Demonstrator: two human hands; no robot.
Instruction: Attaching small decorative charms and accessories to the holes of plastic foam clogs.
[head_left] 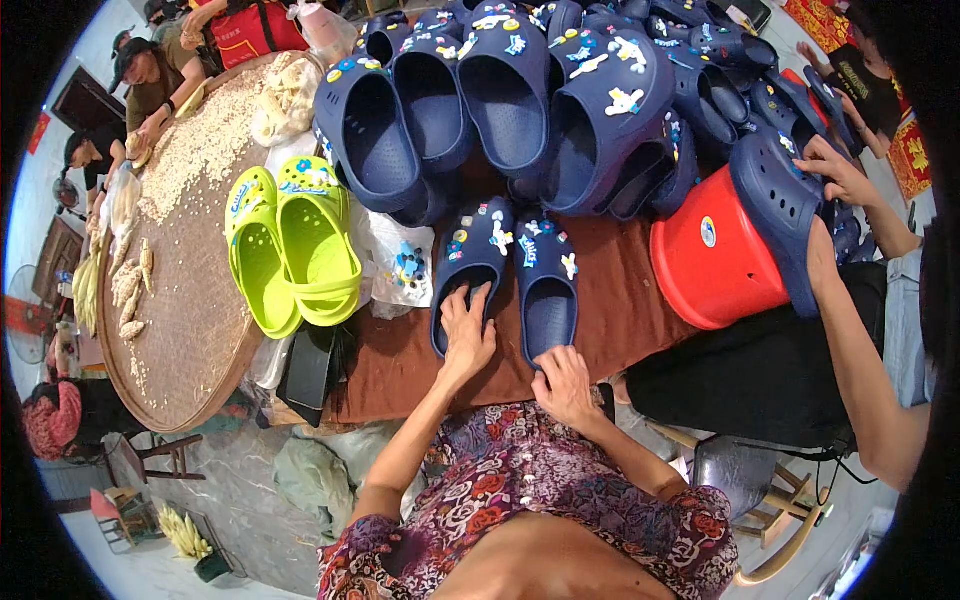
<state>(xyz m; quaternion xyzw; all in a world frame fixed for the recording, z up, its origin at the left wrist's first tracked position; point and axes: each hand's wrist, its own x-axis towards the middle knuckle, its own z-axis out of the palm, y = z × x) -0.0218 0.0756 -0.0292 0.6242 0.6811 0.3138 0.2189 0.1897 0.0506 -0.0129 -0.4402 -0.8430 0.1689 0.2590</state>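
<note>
Two navy clogs with colourful charms lie side by side on a brown cloth in front of me, toes pointing away. Into the opening of the left navy clog [478, 245] reach the fingers of my left hand [468, 338], holding it by its inside and rim. My right hand [566, 385] grips the heel edge of the right navy clog [547, 265] with bent fingers; the fingertips are partly hidden. To the left, a pair of lime-green clogs [318, 235] with charms stands close by. A clear bag of blue charms [408, 265] lies between the two pairs.
Large navy clogs [505, 95] pile up at the back. At right, another person's hands [835, 185] hold a navy clog [775, 205] over a red bucket [715, 255]. A round woven tray [190, 330] with corn kernels fills the left, where other people work. A black box [312, 370] sits near the edge.
</note>
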